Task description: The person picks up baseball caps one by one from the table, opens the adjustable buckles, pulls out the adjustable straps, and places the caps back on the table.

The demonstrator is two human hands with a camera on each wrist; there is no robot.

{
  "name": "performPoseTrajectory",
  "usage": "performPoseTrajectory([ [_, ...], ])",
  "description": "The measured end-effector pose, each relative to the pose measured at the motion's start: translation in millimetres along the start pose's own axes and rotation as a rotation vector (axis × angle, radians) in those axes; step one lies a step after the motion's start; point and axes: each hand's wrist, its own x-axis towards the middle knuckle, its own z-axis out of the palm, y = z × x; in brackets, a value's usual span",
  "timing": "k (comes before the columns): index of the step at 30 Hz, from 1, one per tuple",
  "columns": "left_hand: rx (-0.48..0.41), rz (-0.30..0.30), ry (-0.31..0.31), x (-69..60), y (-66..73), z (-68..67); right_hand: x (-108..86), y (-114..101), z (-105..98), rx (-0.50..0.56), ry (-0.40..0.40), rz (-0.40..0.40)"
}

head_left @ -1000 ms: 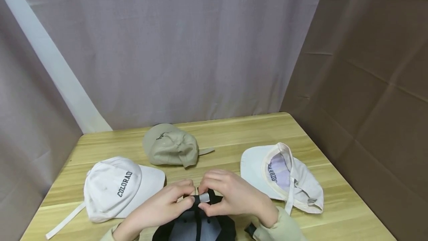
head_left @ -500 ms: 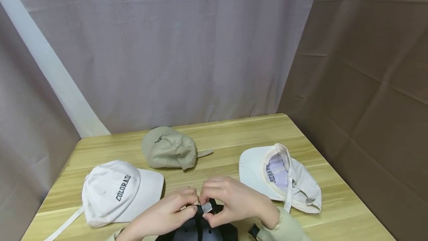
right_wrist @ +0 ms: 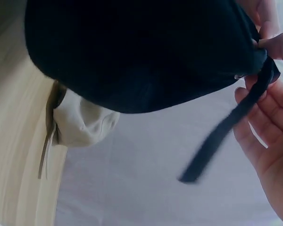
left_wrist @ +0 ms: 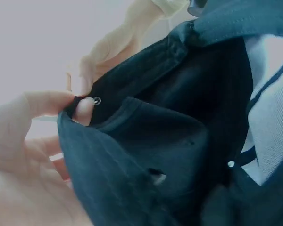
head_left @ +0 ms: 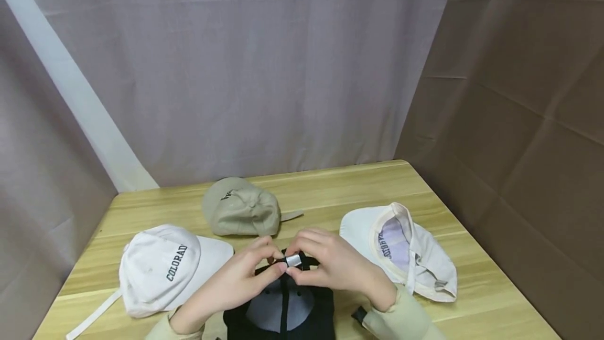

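A black cap point(head_left: 322, 316) with a grey mesh-like lining is held up near the table's front, its inside facing me. At its rear strap, the left hand point(head_left: 245, 277) pinches the band beside a silver buckle point(head_left: 293, 261). From the other side, the right hand point(head_left: 332, 264) grips the strap at that buckle between thumb and fingers. The fingertips of both hands almost meet there. In the right wrist view, the loose end of the black strap point(right_wrist: 221, 129) hangs down past the right hand. The left wrist view shows the cap's dark sweatband point(left_wrist: 141, 68) from inside.
A white cap point(head_left: 155, 269) with dark lettering lies at the left, its strap trailing. Behind the hands is a khaki cap point(head_left: 245, 206). To the right, a pale cap point(head_left: 431, 264) lies tipped, its inside showing. Curtains point(head_left: 264, 67) surround the wooden table point(head_left: 349, 182).
Both hands have lifted the black cap higher and slightly away from me in the last half second, so more of its lining shows. They keep their hold at the buckle. The other caps stay put.
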Motion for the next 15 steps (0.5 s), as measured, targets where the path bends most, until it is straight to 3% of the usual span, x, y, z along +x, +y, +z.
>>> performPoseTrajectory([
  [7, -0.005, 0.009, 0.016, 11.7, -2.9, -1.6, 8.5, 8.0, -1.9, -0.034, -0.021, -0.021],
  [15, 0.044, 0.003, -0.003, 13.7, -5.9, -5.3, 15.0, 16.1, -2.7, -0.004, -0.055, -0.042],
])
